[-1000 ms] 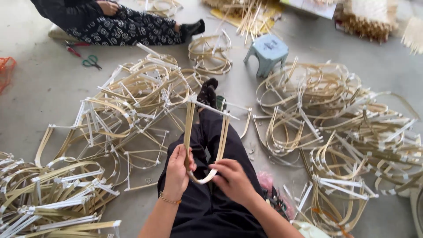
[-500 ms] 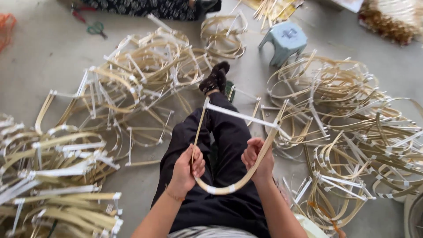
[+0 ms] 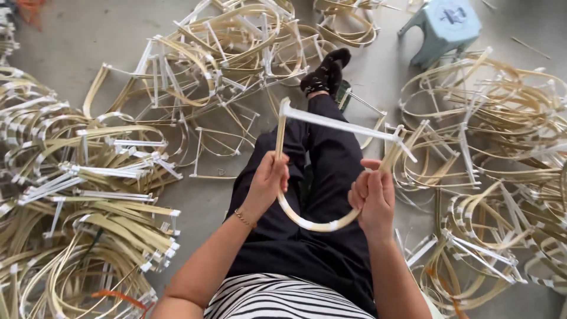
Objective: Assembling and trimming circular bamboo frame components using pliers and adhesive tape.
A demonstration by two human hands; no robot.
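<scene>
Head view looks down on a seated person whose two hands hold one bent bamboo frame (image 3: 331, 171) over the lap. The left hand (image 3: 269, 180) has its grip closed around the frame's left upright, and the right hand (image 3: 372, 195) has its grip closed on the right side, near where the strip curves down into the U. A pale cross strip (image 3: 342, 125) spans the top of the U from one upright to the other, so this piece looks already bent and braced; whether its joints are fully fastened I cannot tell, since the ends are small and partly behind the fingers.

Judging by the floor (image 3: 71, 41), much work is done: a big heap of similar frames (image 3: 88, 195) lies at nine o'clock, another heap (image 3: 212, 53) at eleven to twelve o'clock beyond the person's socked foot (image 3: 326, 71), and a third heap (image 3: 502, 130) from two to four o'clock. A small pale-blue stool (image 3: 446, 23) stands at one o'clock. No loose, unbent strips show clearly near the hands, so what remains cannot be counted here; the held frame seems to be in its last handling, not yet laid on any heap.
</scene>
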